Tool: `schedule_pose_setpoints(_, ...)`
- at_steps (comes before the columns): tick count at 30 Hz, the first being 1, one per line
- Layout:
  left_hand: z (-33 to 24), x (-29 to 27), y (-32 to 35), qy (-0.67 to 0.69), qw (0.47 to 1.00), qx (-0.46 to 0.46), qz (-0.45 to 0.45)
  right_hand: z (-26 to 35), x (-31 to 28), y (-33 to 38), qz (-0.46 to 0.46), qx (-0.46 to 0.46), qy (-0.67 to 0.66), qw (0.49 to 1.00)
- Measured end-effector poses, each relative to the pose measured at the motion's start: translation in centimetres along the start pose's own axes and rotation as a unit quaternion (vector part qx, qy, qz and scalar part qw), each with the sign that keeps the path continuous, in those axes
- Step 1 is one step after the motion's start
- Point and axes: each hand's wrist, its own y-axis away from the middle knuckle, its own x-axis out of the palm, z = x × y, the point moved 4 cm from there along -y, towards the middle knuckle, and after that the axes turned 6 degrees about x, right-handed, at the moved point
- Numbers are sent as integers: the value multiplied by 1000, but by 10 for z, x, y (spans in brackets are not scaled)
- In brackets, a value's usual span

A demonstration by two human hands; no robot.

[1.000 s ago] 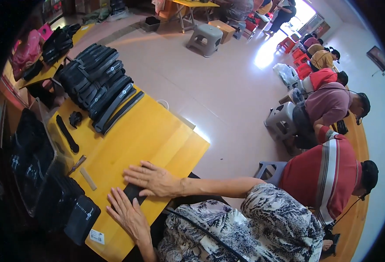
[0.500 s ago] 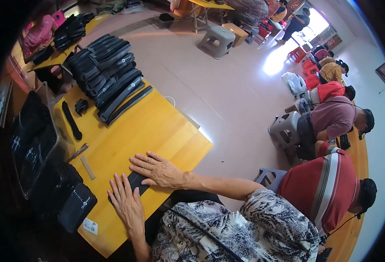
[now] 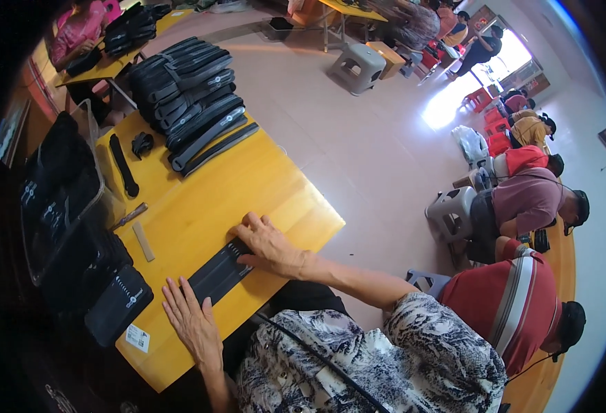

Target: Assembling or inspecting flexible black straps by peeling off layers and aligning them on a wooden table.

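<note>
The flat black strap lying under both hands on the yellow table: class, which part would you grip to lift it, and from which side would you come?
Probably the strap is best gripped at its end under the right hand, coming from the table's open right edge. It lies flat, long and thin, so pinch across its narrow width there. The left hand covers the other end, and black bags crowd that side.

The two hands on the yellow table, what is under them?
A flat black strap lies under both hands: right hand covers one end, left hand the other. Those covered ends are hidden.
</note>
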Motion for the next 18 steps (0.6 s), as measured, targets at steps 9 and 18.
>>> schedule_pose_setpoints(9,-1,-2,3,-11,1000,-2,-1,-21,-3,1,40,49,-120,991)
schedule_pose_setpoints(18,1,-6,5,24,999,-12,-32,-22,7,5,-7,89,-151,984)
